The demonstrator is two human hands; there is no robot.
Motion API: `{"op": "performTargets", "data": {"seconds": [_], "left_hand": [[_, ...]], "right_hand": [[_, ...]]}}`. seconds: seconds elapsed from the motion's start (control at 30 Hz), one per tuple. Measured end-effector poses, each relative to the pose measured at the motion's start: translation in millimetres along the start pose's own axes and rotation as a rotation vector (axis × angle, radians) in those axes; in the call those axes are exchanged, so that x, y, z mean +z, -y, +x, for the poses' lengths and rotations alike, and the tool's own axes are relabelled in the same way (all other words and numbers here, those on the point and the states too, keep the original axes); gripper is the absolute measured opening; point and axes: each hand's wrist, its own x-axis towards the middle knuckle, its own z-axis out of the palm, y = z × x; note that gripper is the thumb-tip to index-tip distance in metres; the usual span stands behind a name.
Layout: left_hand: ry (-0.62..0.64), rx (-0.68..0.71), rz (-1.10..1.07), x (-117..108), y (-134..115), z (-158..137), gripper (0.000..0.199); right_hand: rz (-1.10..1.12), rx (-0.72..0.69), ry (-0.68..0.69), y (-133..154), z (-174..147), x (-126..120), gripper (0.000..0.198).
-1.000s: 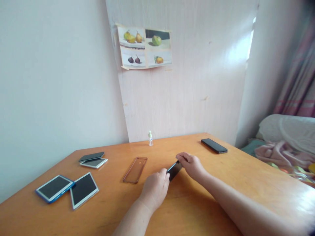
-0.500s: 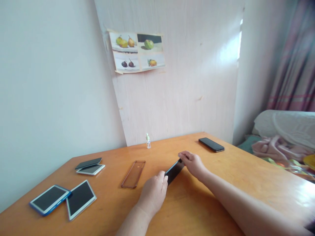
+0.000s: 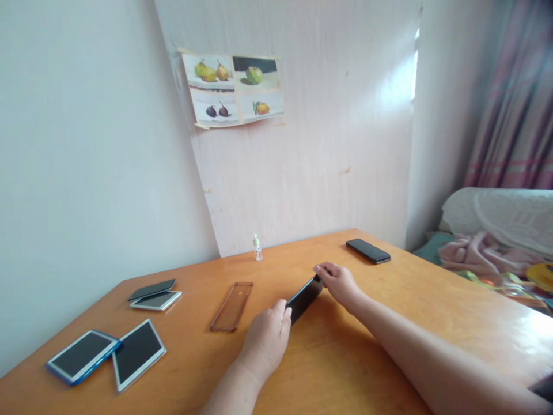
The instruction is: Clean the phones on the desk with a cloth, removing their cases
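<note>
Both hands grip one black smartphone (image 3: 305,300), tilted just above the table. My left hand (image 3: 270,331) is closed on its near left end, thumb on the dark face. At the far right end, my right hand (image 3: 339,282) pinches the corner between thumb and fingers. Left of the hands lies a clear brownish-pink phone case (image 3: 232,307), flat on the wood. A second black phone (image 3: 368,251) rests at the back right, beyond my right hand. The fingers behind the held phone are hidden.
On the left of the wooden table (image 3: 185,369) lie a blue-framed tablet (image 3: 83,356), a white tablet (image 3: 137,353) touching it, a smaller white tablet (image 3: 156,301) and a dark one (image 3: 151,289) leaning on it. A small pump bottle (image 3: 258,249) stands near the wall.
The view has shifted slightly, so everything sits a little further left. Both hands keep their hold on the phone, with hardly any movement.
</note>
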Motion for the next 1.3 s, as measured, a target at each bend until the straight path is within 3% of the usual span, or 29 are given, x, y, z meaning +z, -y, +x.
{"op": "performTargets", "data": {"seconds": [0.1, 0.23, 0.3, 0.4, 0.53, 0.63, 0.8, 0.97, 1.1, 1.2, 1.3], "left_hand": [[-0.006, 0.003, -0.019, 1.2, 1.3, 0.4, 0.028], [0.002, 0.013, -0.109, 1.4, 2.2, 0.2, 0.027], [0.013, 0.007, -0.102, 0.2, 1.6, 0.3, 0.027], [0.025, -0.006, -0.046, -1.7, -0.2, 0.8, 0.027], [0.020, 0.008, -0.041, -1.9, -1.4, 0.8, 0.028], [0.019, 0.005, -0.041, -0.7, -0.5, 0.4, 0.028], [0.013, 0.011, -0.101, -0.2, 0.9, -0.2, 0.026], [0.008, 0.018, -0.071, -0.5, 0.4, -0.2, 0.028], [0.015, 0.029, -0.053, -1.0, -0.5, 0.1, 0.028], [0.018, 0.023, -0.059, -1.9, -1.0, 0.1, 0.028], [0.030, 0.016, -0.109, -2.8, -0.7, -0.2, 0.026]], "right_hand": [[0.027, -0.073, 0.096, 18.6, -22.6, 15.3, 0.033], [0.118, -0.243, 0.340, 46.8, -50.2, 33.4, 0.029], [0.075, -0.224, 0.320, 45.4, -45.7, 29.3, 0.028], [-0.014, -0.097, 0.142, 24.0, -20.8, 10.1, 0.031], [-0.034, -0.033, 0.046, 2.3, -0.7, -5.4, 0.037], [-0.017, -0.082, 0.102, 14.6, -17.4, 7.0, 0.033], [0.058, -0.280, 0.343, 44.3, -48.2, 30.1, 0.028], [-0.097, -0.104, 0.111, 19.3, -16.6, 3.5, 0.029], [-0.119, -0.040, 0.026, 2.4, -0.4, -12.2, 0.035], [-0.097, -0.101, 0.092, 16.4, -17.3, 0.0, 0.032], [-0.010, -0.249, 0.281, 38.9, -42.7, 18.7, 0.029]]}}
